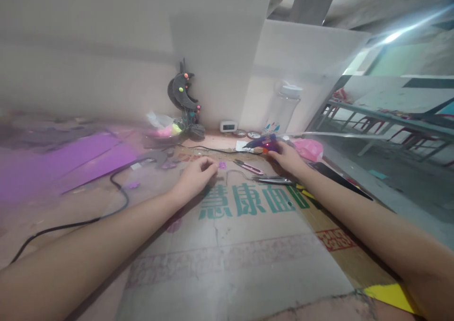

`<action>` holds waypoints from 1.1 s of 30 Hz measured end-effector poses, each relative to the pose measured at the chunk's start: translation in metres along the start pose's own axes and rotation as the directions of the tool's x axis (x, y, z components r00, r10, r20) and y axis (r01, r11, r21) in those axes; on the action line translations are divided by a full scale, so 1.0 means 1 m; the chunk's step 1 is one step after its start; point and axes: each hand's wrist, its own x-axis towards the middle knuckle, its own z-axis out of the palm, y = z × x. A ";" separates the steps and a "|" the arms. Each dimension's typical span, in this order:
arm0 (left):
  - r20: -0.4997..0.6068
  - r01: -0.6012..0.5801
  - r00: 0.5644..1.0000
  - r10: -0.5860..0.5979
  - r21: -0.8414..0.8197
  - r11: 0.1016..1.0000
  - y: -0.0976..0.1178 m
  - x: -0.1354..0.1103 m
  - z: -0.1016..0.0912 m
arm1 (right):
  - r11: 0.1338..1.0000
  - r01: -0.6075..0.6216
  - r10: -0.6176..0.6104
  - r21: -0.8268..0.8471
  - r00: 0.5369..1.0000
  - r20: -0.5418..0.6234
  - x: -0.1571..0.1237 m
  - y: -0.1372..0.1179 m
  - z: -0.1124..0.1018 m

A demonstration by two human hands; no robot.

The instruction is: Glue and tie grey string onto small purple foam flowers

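My left hand (198,175) hovers over the cardboard, with thumb and fingers pinched together. Right at its fingertips is a small purple piece (222,165), seemingly gripped at its edge. My right hand (288,157) is closed round a dark blue hot glue gun (267,143) with a small red light; its nozzle points left. Between the hands lie pink-handled thread snips (248,167) and a pair of tweezers (272,180). Beneath is a cardboard sheet (248,259) printed with green characters, partly under a clear sheet.
A dark crescent-moon ornament (180,90) stands against the wall, beside a bag of coloured pieces (165,128). Farther right are a small white digital display (228,126) and a clear bottle (283,108). Purple sheets (88,162) lie left, near a black cord (64,226). A pink bag (309,148) sits right.
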 end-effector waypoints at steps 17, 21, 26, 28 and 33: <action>0.002 0.027 1.000 -0.027 -0.064 0.998 -0.002 0.000 0.000 | 0.839 0.474 -0.431 -0.267 0.879 0.206 -0.050 -0.068 -0.030; -0.010 0.020 1.000 -0.021 -0.113 0.993 -0.003 0.001 0.002 | 0.696 0.706 -0.677 -0.129 0.706 0.209 -0.075 -0.088 -0.008; -0.015 0.010 1.000 -0.012 -0.125 0.992 -0.002 0.003 0.003 | 0.709 0.705 -0.681 -0.031 0.695 0.230 -0.074 -0.090 0.006; -0.025 -0.002 1.000 -0.001 -0.115 0.993 -0.003 0.003 0.003 | 0.737 0.674 -0.661 0.054 0.702 0.264 -0.068 -0.091 0.014; -0.024 -0.004 1.000 0.001 -0.128 0.992 -0.006 0.004 0.003 | 0.826 0.537 -0.563 0.172 0.774 0.290 -0.060 -0.091 0.034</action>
